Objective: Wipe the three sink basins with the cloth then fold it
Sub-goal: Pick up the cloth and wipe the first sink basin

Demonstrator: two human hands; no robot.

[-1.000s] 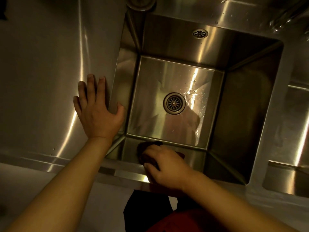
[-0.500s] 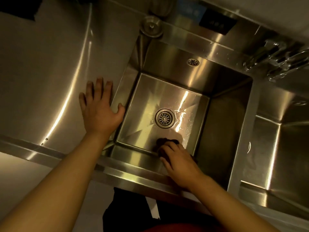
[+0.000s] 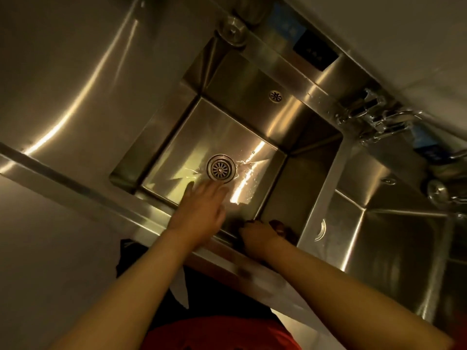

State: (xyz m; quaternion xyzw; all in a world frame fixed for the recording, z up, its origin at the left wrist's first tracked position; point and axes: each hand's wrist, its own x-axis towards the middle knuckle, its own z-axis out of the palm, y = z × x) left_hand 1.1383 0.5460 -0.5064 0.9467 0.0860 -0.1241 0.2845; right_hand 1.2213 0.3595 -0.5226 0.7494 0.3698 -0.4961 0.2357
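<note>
A stainless steel sink basin (image 3: 252,117) with a round drain (image 3: 221,169) fills the middle of the head view. My right hand (image 3: 257,237) grips a dark cloth (image 3: 284,229) against the basin's near right corner, and the hand hides most of the cloth. My left hand (image 3: 202,210) reaches over the near rim into the basin with its fingers straight, pointing at the drain. Whether it touches the bottom is unclear. A second basin (image 3: 394,243) lies to the right.
A flat steel drainboard (image 3: 83,92) stretches left of the basin. Chrome taps (image 3: 379,120) stand on the back ledge at the right, and a round fitting (image 3: 232,30) sits above the basin's far corner. Water shines on the basin floor right of the drain.
My left hand left the drainboard and moved right into the basin. My right hand slid the cloth right, from the near floor edge to the near right corner. The view swung right.
</note>
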